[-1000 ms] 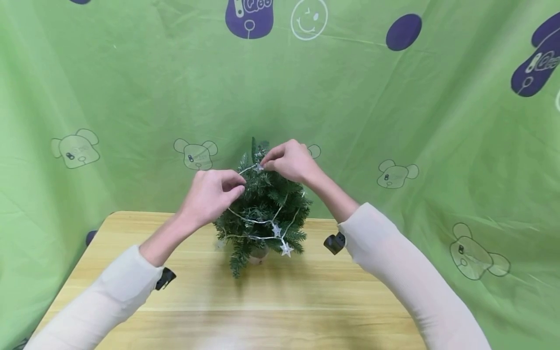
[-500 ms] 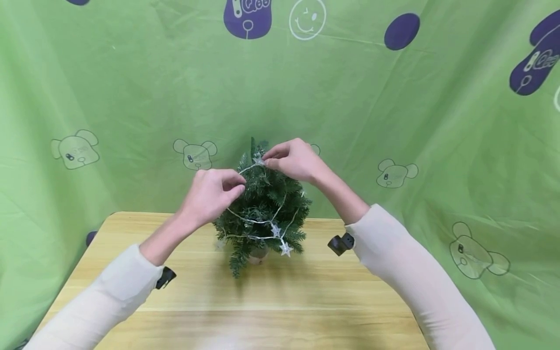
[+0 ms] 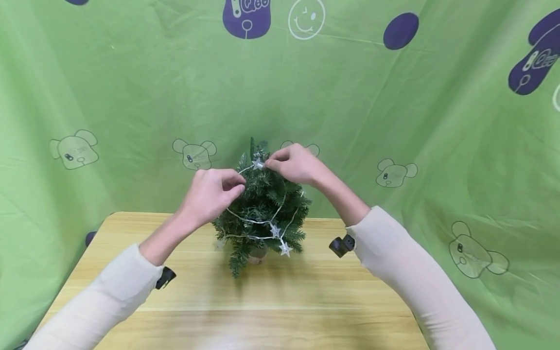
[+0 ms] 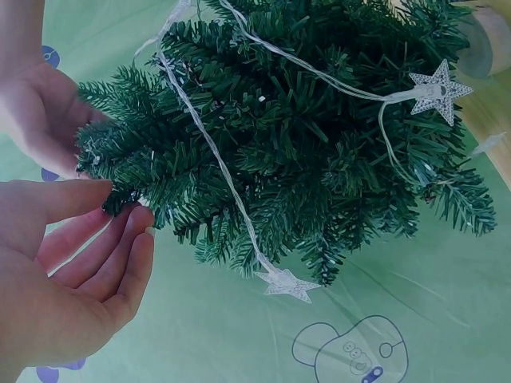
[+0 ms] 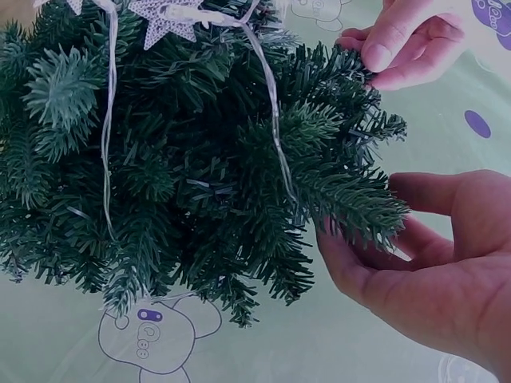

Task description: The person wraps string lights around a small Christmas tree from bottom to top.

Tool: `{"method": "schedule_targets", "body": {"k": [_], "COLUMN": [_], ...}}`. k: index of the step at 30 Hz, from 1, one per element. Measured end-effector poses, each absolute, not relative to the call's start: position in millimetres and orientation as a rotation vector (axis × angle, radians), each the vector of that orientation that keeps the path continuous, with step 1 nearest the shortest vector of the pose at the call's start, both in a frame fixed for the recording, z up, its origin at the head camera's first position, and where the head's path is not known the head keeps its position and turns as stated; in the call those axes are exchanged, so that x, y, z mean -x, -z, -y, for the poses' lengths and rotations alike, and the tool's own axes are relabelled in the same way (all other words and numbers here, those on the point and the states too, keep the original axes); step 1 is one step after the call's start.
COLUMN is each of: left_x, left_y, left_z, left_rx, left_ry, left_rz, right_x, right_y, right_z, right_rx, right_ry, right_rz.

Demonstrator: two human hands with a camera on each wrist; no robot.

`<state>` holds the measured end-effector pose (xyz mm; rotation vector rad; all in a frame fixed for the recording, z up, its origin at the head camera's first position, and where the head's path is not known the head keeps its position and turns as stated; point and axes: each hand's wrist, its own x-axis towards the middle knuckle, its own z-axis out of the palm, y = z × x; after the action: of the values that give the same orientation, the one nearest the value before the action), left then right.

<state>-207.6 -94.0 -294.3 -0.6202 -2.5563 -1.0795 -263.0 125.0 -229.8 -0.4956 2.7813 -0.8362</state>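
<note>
A small artificial Christmas tree [image 3: 258,199] stands on the table with a string of star lights wound round it. My left hand [image 3: 212,194] pinches a branch tip near the top left; the left wrist view shows the branch [image 4: 120,191] between thumb and fingers. Close to the treetop, my right hand [image 3: 293,163] has its fingertips at the right edge of a star light [image 3: 258,164]. In the right wrist view its fingers [image 5: 343,259] reach round a branch end [image 5: 359,203]. That upper star is hidden there, so whether I pinch it cannot be told.
Lower on the tree hang two stars [image 3: 280,239] at the front, joined by clear wire [image 3: 249,237]. The tree's base stands on a light wooden table [image 3: 175,311]. Green printed cloth [image 3: 350,97] surrounds the table at the back and sides.
My right fingertips cover less of the upper star than before, and more of it shows. The right hand has shifted slightly right; the left hand holds its place.
</note>
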Motion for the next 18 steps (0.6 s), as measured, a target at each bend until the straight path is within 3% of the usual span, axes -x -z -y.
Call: {"method": "schedule_targets", "body": {"k": [18], "left_x": [209.3], "left_y": [296.7], "left_z": [94.4], "left_rx": [0.622], "left_ry": [1.07], "left_rz": [2.542], "right_x": [266.2], "right_y": [230.9], "right_z": [-126.7], "right_rx": [0.454], "right_ry": [0.812], "right_rz": [-2.735]}}
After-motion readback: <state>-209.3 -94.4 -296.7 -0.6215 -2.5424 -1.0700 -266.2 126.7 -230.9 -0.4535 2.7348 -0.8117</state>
